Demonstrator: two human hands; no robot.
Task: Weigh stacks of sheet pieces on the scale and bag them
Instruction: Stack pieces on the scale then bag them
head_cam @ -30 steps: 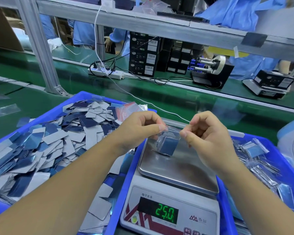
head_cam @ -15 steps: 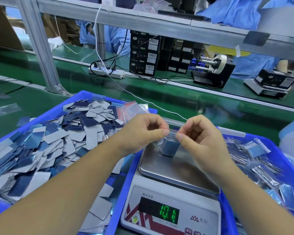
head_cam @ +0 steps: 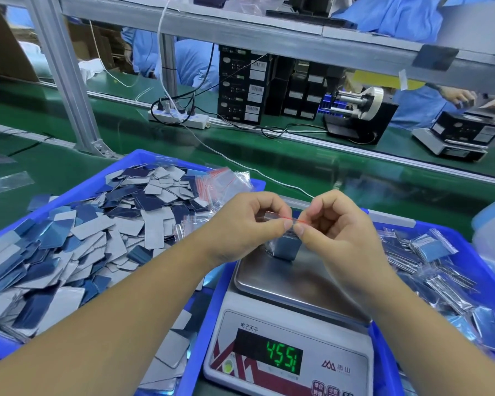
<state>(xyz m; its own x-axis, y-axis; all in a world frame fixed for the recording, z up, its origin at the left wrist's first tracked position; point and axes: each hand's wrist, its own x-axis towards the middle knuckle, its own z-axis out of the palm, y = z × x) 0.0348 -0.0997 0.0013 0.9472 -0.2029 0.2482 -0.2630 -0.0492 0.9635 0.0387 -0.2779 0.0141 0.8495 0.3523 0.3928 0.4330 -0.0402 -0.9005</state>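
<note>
— Sheet pieces [head_cam: 287,248], the blue-grey stack: where do you have them?

— I see them inside a small clear zip bag [head_cam: 280,224] with a red seal line, the stack's lower end resting on the steel pan of the scale [head_cam: 297,284]. I can read green digits on the display, though the last one is unclear.

— And the grip?

— Both hands pinch the bag's top edge. My left hand [head_cam: 249,224] has thumb and forefinger closed on the seal strip from the left, and my right hand [head_cam: 335,227] does likewise from the right, thumbs nearly touching over the red line.

— What surrounds the scale?

— To its left, a blue tray [head_cam: 69,192] heaped with loose grey and blue pieces, with a bundle of empty zip bags [head_cam: 226,181] at its far corner. To the right, another blue tray [head_cam: 466,247] holding filled bags [head_cam: 432,247]. Beyond them runs a green conveyor belt [head_cam: 312,167].
</note>
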